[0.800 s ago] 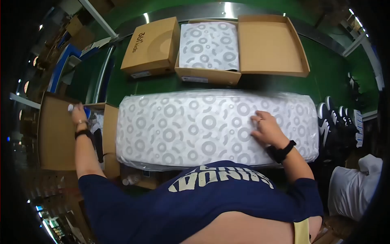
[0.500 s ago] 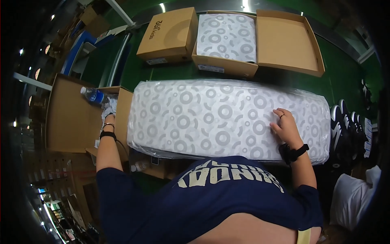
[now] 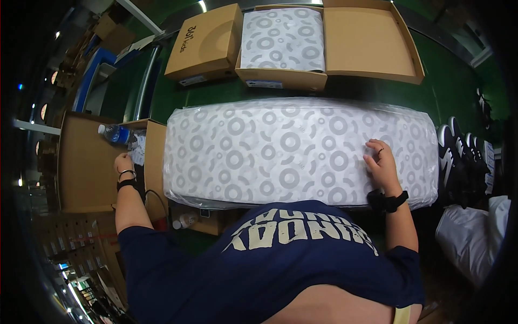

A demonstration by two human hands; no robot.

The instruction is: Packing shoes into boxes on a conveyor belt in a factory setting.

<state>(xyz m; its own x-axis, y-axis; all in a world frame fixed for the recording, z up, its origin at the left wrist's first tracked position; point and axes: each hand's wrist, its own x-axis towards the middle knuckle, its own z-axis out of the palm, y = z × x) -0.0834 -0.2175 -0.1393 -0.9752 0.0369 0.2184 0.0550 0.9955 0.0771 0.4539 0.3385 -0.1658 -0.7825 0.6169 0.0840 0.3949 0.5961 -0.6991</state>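
Observation:
A wide stack of white wrapping paper [image 3: 253, 154], printed with grey rings and arcs, lies in clear plastic in front of me. On its right part rests my right hand [image 3: 382, 164], open, with thumb and fingers apart and nothing in it. At the left, my left hand [image 3: 123, 163] is closed over an open cardboard box [image 3: 155, 156]. What its fingers hold, if anything, is hidden. Just beyond that hand are crumpled white paper [image 3: 138, 148] in the box and a clear plastic bottle [image 3: 115, 133] with a blue label and white cap.
Across the green table [image 3: 178, 96] stand a closed brown shoe box [image 3: 208, 43] and an open one [image 3: 291, 79] lined with patterned paper, its lid [image 3: 372, 40] to the right. Black shoes [image 3: 450, 156] line the right side. Another small bottle [image 3: 186, 220] lies below the stack.
My left hand has come up out of the left box, back toward me and a little left. My right hand stays on the paper stack. The view has shifted slightly.

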